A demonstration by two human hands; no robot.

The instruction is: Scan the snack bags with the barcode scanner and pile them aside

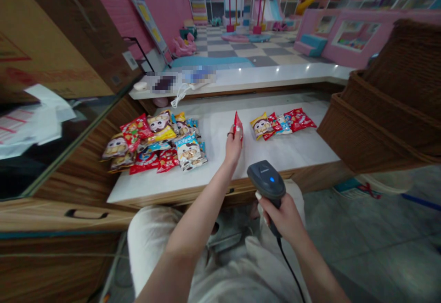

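My left hand [233, 147] pinches a small red snack packet [237, 126] upright above the white counter top [165, 188]. My right hand [280, 218] is shut around the grip of a dark grey corded barcode scanner [267, 184], whose blue light is lit and whose black cable [289, 268] hangs down. To the left of my left hand lies a heaped pile of colourful snack packets [153, 142]. A shorter row of snack packets [280, 126] lies flat to its right, close to the red packet.
Woven wicker baskets [375, 128] stand at the right and a large cardboard box [58, 41] looms at the upper left. Behind the counter runs a higher white ledge [275, 75] holding blurred items. Beyond it lies a pink play area with a checkered floor.
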